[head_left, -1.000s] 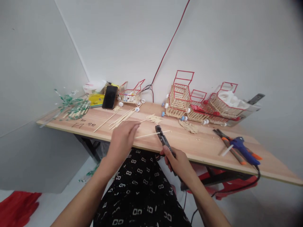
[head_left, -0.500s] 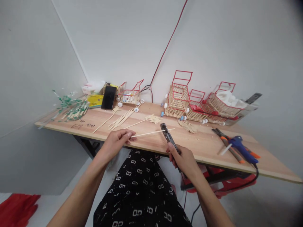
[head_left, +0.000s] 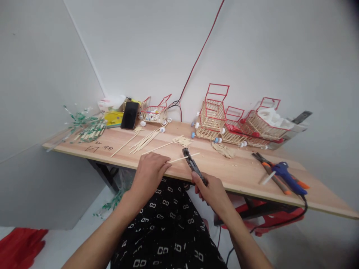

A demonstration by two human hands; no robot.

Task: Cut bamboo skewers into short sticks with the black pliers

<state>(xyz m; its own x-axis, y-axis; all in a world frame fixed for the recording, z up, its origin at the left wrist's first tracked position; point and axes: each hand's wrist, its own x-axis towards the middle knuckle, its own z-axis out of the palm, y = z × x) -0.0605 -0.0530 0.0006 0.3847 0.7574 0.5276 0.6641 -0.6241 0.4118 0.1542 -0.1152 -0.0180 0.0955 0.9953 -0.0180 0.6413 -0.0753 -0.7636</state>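
Observation:
My left hand [head_left: 150,172] pinches one end of a thin bamboo stick [head_left: 183,157] just above the front edge of the wooden table [head_left: 241,173]. My right hand [head_left: 212,191] is closed round the handles of dark cutting pliers [head_left: 193,166]. The plier jaws sit on the stick, a short way in from its right end. A loose bundle of long sticks [head_left: 144,140] and a small heap of short cut pieces [head_left: 183,141] lie on the table behind my hands.
Several stick-built carts with red frames [head_left: 214,112] stand along the wall. A phone [head_left: 130,115] leans at the back left, with green-wrapped sticks [head_left: 89,129] at the left end. A blue glue gun [head_left: 288,178] and orange-handled pliers [head_left: 273,174] lie at the right.
My left hand took hold of the stick at the table edge, then slid right along it. The pliers moved left with the jaws closer to the stick's right end.

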